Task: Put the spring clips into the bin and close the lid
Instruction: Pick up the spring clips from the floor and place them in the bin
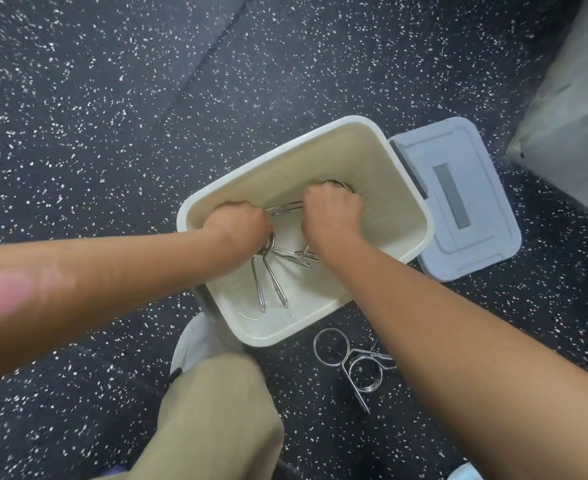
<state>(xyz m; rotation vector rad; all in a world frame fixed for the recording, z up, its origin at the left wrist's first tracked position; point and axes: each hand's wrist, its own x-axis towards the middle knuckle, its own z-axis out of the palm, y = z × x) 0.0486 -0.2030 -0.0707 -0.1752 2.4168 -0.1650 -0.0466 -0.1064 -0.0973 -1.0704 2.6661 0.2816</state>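
Fingers: both hands are curled into fists inside the bin, each closed around spring clips; the fingertips themselves are hidden under the knuckles.
Left hand (235, 225): low against the bin's left wall, gripping a clip whose coil shows just below the fist.
Right hand (332, 216): deeper toward the far wall, closed over a clip whose ring peeks out beyond the knuckles.
Bin (420, 244): cream plastic, rectangular, open, standing on the floor straight ahead of the person's knee.
Clips in the bin (273, 285): shiny wire clips lie on the bottom, two long handles pointing back toward the person.
Clips left outside (349, 362): two or so overlapping clips lie on the floor just beside the bin's near right corner, under the right forearm; their handles seem to run down and to the right.
Key relation: the leftover clips lie behind and below the right hand, toward the person, so the right hand looks nearer and would likely draw back to reach them.
Lid (465, 209): grey, lying flat on the floor, touching the bin's right side, long axis running away from the person.
Floor (112, 116): dark rubber with white speckles.
Trouser leg (216, 410): khaki, at the bottom of the view.
Writing: none readable; the lid carries a plain grey rectangle with no text.
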